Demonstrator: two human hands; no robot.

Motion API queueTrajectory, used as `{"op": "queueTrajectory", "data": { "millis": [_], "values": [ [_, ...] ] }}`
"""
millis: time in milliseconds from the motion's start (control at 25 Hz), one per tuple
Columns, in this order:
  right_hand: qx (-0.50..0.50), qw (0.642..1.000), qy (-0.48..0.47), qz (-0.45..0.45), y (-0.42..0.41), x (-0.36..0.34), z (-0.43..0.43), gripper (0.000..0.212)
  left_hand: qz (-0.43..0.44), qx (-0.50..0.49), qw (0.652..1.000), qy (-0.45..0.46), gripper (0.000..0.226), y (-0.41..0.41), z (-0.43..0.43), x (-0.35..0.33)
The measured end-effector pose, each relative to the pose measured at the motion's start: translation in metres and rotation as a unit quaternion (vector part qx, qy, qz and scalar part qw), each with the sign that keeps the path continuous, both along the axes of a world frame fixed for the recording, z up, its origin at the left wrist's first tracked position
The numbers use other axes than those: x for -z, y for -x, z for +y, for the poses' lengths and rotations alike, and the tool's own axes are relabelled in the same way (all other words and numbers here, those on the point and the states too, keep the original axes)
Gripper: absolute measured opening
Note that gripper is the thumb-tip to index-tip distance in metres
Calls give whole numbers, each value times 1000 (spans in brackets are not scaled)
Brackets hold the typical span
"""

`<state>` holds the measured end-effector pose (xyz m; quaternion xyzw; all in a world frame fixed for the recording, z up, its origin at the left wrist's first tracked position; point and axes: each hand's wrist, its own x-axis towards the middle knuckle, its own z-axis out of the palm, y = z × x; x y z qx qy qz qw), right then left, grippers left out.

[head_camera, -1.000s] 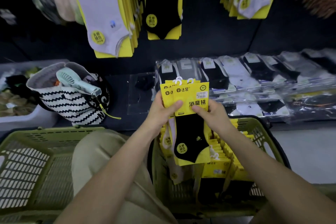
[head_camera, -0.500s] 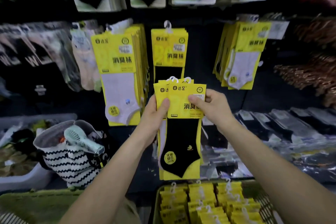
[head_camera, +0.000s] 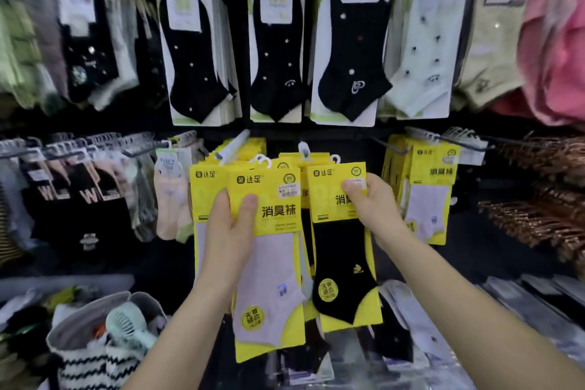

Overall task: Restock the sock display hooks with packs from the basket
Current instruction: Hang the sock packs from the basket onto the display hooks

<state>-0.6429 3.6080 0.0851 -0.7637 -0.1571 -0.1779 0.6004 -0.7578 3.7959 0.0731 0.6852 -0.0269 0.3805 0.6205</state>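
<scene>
- You are midway through one restocking step: both packs are up at the display, but neither is on a hook yet, as far as I can judge.
- Your left hand (head_camera: 228, 241) holds the grey sock pack (head_camera: 272, 266), thumb across the front of the card and fingers wrapped behind it.
- Your right hand (head_camera: 372, 204) pinches the top corner of the black sock pack (head_camera: 343, 256), holding it just beside the grey one.
- The middle hook (head_camera: 303, 149) sits right above and between the two packs. The black pack's white hanger loop is near its tip.
- More yellow packs (head_camera: 432, 187) already hang to the right.
- The basket is out of view, so I cannot tell how much stock is left.
- Both packs are flat yellow cards with one ankle sock on each, and they look unbent.
</scene>
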Motion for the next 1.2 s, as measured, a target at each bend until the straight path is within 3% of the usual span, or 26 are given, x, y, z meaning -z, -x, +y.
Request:
{"op": "queueTrajectory", "data": {
  "millis": [400,480,560,640,760,1040,1200],
  "values": [
    [19,996,87,24,-16,-9,48,14,45,-25,999,8,9,-2,14,-6],
    [39,994,96,43,-15,-8,42,23,50,-14,999,10,11,-4,10,-6],
    [82,995,60,7,-7,-8,34,34,47,-2,999,10,12,-8,7,-6],
    [46,998,3,-44,8,-8,33,35,41,7,999,6,13,-11,2,-4],
    [-51,998,27,-21,30,-5,42,40,35,30,999,3,14,-14,-8,-2],
    [-98,993,-61,33,30,-9,26,11,34,15,999,21,18,-17,-8,4],
    [-38,996,-74,35,13,-11,17,9,10,-31,999,39,13,-14,8,1]
  ]
}}
